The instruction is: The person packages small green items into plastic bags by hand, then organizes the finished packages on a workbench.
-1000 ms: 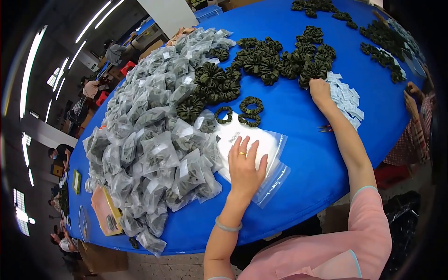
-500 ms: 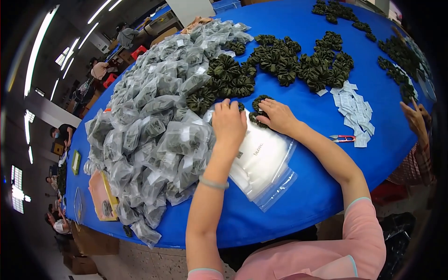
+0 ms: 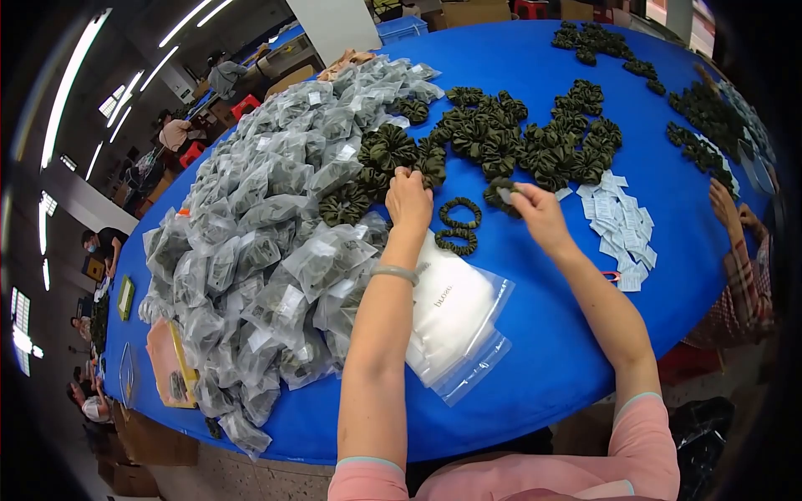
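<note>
My right hand point(image 3: 541, 215) is closed, its thumb and fingers pinching a dark green scrunchie point(image 3: 499, 197) at the near edge of the scrunchie pile. My left hand point(image 3: 409, 200) has its fingers closed on the edge of another dark green scrunchie point(image 3: 428, 163); its fingertips are partly hidden. Between my hands, two thinner scrunchies point(image 3: 456, 242) lie one in front of the other on the blue tabletop. Just nearer to me is a stack of white printed zip bags point(image 3: 455, 305), partly behind my left forearm.
A big heap of filled, frosted bags point(image 3: 242, 242) covers the left side. More loose scrunchies point(image 3: 489, 125) lie beyond my hands. White paper labels point(image 3: 618, 225) are scattered at right, with red-handled snips point(image 3: 612, 275) beside them. A co-worker's hands point(image 3: 728, 209) are at the far right.
My hands have left the two thin scrunchies, which now lie uncovered beyond the bags. My left hand has gone to the pile, and my right hand now pinches a fuller scrunchie.
</note>
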Available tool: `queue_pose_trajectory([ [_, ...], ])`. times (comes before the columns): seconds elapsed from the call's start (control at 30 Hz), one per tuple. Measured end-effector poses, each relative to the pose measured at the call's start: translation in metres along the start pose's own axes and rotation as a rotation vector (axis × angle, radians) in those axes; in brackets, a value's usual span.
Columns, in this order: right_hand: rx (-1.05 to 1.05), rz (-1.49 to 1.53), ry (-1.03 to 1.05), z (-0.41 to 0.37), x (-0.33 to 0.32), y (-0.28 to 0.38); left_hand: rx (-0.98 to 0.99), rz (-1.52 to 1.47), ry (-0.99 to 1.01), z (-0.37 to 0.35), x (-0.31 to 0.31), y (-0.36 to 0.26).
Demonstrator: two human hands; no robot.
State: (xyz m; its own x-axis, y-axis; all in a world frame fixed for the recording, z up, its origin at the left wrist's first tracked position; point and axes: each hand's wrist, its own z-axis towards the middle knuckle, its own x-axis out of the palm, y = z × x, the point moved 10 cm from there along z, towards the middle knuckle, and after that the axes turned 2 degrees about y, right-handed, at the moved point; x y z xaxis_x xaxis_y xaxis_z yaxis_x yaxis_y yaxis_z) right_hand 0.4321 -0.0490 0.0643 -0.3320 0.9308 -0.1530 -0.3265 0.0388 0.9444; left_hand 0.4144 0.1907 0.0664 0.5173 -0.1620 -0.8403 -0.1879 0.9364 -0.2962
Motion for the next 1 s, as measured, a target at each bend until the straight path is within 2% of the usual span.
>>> queue_pose_trajectory([
  [0.03,0.026,0.092,-0.049,-0.005,-0.022,0.002,0.056,-0.120,-0.023,-0.009,-0.008,-0.017],
  [0.1,0.059,0.062,-0.106,-0.025,-0.051,0.014,0.114,-0.249,-0.018,-0.045,-0.040,-0.062],
  [0.13,-0.023,0.011,-0.157,-0.038,-0.064,0.027,0.293,-0.282,0.031,-0.074,-0.054,-0.098],
  [0.2,-0.080,-0.148,-0.165,-0.070,-0.083,0.050,0.529,-0.334,0.136,-0.139,-0.078,-0.156],
  [0.27,-0.030,-0.255,-0.124,-0.106,-0.087,0.063,0.587,-0.363,0.215,-0.197,-0.079,-0.182],
  [0.3,-0.163,-0.359,-0.121,-0.125,-0.082,0.086,0.628,-0.333,0.215,-0.223,-0.075,-0.190],
  [0.4,-0.457,-0.575,-0.054,-0.181,-0.063,0.110,0.571,-0.365,0.210,-0.261,-0.073,-0.194],
  [0.43,-0.455,-0.576,-0.052,-0.195,-0.061,0.106,0.568,-0.366,0.211,-0.267,-0.075,-0.194],
  [0.47,-0.496,-0.713,-0.026,-0.209,-0.052,0.105,0.516,-0.467,0.214,-0.268,-0.078,-0.187],
  [0.5,-0.490,-0.833,0.024,-0.221,-0.041,0.089,0.461,-0.566,0.214,-0.268,-0.082,-0.178],
  [0.6,-0.459,-1.041,0.152,-0.247,-0.017,0.059,0.390,-0.527,0.064,-0.255,-0.091,-0.138],
  [0.67,-0.389,-0.873,0.173,-0.249,-0.022,0.063,0.247,-0.432,0.055,-0.236,-0.089,-0.101],
  [0.77,-0.371,-0.876,0.193,-0.253,-0.020,0.062,0.107,-0.422,0.147,-0.214,-0.080,-0.067],
  [0.83,-0.355,-0.890,0.211,-0.248,-0.020,0.059,0.155,-0.179,0.290,-0.208,-0.071,-0.068],
  [0.87,-0.373,-0.890,0.214,-0.247,-0.019,0.059,0.149,-0.177,0.274,-0.205,-0.078,-0.064],
  [0.97,-0.384,-0.911,0.177,-0.249,-0.019,0.057,0.115,0.345,0.010,-0.197,-0.114,-0.050],
  [1.0,-0.388,-0.914,0.167,-0.251,-0.019,0.056,0.101,0.438,-0.039,-0.195,-0.123,-0.044],
])
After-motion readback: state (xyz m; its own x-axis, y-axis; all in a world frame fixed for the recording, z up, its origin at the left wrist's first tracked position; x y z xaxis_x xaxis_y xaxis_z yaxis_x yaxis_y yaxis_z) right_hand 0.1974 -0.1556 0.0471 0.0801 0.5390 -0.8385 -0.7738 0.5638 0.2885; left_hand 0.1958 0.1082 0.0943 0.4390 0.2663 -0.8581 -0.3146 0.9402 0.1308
